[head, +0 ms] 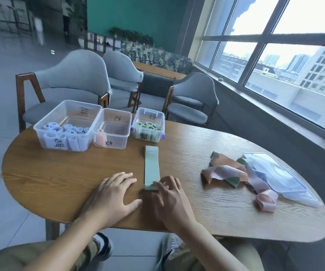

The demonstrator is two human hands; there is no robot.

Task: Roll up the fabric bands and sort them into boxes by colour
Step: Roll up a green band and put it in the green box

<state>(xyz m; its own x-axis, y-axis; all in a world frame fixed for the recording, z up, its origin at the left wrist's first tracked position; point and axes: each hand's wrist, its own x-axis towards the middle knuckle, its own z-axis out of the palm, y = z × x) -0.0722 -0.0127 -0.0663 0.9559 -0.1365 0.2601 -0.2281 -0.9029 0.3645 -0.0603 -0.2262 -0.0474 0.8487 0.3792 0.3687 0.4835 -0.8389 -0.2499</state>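
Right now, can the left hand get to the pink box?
Probably yes. The left hand lies flat on the table, and only bare wood shows between it and the pink box. It would need a stretch forward.

An office lounge: grey armchairs (73, 83), wooden tables (60, 173), high-rise window (274, 55).
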